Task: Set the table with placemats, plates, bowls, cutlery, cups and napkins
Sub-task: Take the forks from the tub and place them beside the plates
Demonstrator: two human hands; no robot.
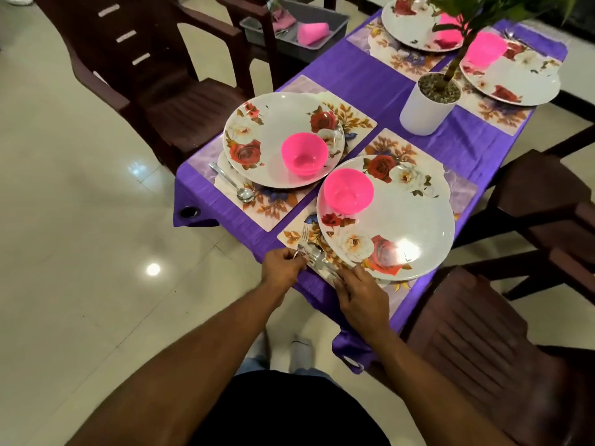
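Table [380, 91] first: its purple cloth runs from the bottom centre of the frame up to the upper right, and I see four floral placemats on it, each with a plate and a pink bowl. The nearest plate [402, 220] sits right of centre on its placemat [296, 235], with its bowl [348, 190] at the plate's upper-left edge. The plate beyond it [273, 136], left of centre, already has a spoon [230, 185] lying on the mat at its lower left. A grey tub [335, 25] at the top centre holds a pink cup [311, 33] and what look like napkins, so I judge cups and napkins are not yet laid.

What matters to me now is the cutlery [314, 255] on the near placemat, just off the lower-left rim of the nearest plate. Its long axis runs diagonally, fork tines toward the upper left, handles toward the lower right, roughly along the plate's edge. My left hand [281, 268] pinches the tine end with curled fingers; my right hand [360, 294] is at the handle end, fingertips bent down onto the handles, though I cannot tell whether they press or pinch. Both hands touch the bundle, one at each end. I judge the next move is to straighten the pieces beside the plate.
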